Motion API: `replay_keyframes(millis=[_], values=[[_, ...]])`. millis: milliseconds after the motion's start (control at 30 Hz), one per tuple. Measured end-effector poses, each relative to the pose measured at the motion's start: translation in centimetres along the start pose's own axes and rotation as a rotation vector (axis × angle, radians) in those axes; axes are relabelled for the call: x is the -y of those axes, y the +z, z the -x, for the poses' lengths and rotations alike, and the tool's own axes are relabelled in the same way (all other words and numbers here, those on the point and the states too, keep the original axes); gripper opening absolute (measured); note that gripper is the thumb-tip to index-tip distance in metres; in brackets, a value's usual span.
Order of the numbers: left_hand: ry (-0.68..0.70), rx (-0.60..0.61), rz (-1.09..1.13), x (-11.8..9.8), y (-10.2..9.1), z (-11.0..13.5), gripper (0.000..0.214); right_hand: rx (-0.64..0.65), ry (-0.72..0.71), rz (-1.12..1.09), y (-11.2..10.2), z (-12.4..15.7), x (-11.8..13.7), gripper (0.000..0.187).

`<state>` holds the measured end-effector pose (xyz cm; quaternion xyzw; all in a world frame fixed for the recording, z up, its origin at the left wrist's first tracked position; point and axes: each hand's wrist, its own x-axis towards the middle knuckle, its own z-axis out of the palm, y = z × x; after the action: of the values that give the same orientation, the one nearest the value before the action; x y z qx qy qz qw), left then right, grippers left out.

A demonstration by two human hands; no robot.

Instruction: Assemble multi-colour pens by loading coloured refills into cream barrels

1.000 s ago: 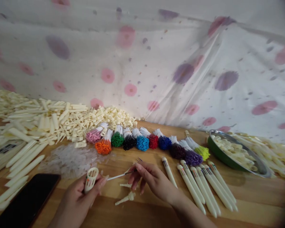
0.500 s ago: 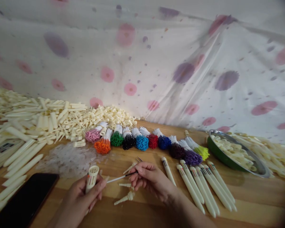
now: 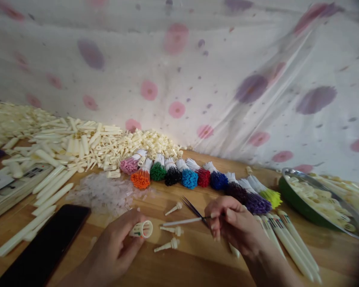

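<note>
My left hand [image 3: 119,241] is closed around a short cream slotted pen sleeve [image 3: 143,229], its round open end turned to the right. Between the fingertips of my right hand [image 3: 231,221] is a thin pen refill [image 3: 182,222] with a white tube and a dark end, its white end pointing left toward the sleeve but apart from it. Thin dark prongs [image 3: 193,208], resembling tweezers, also stick out from the right hand. Between the hands lie cream pointed pen tips [image 3: 166,245] on the wooden table [image 3: 194,263].
Bundles of coloured refills [image 3: 190,178] stand in a row behind the hands. Cream parts [image 3: 149,143] are heaped at the back left, near clear plastic pieces [image 3: 103,193]. A phone [image 3: 44,247] lies left. Multicolour pens [image 3: 296,247] and a green bowl [image 3: 299,203] are right.
My right hand has moved right, drawing the refill away from the left hand. My left hand has tilted the sleeve from upright to lying sideways. The camera view has shifted left.
</note>
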<state>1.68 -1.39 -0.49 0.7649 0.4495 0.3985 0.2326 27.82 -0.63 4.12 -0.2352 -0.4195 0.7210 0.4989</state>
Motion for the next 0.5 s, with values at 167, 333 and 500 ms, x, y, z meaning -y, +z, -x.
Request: replay_keyframes(millis=[167, 333, 500], values=[[0.116, 0.134, -0.076, -0.2, -0.3, -0.2, 0.028, 0.091, -0.058, 0.242, 1.7, 0.3, -0.4, 0.014], [0.181, 0.187, -0.150, -0.5, -0.3, -0.1, 0.035, 0.142, -0.017, 0.190, 1.8, -0.1, -1.6, 0.011], [0.178, 0.184, -0.141, -0.4, -0.1, 0.0, 0.034, 0.138, -0.018, 0.197, 1.6, -0.1, -2.0, 0.014]])
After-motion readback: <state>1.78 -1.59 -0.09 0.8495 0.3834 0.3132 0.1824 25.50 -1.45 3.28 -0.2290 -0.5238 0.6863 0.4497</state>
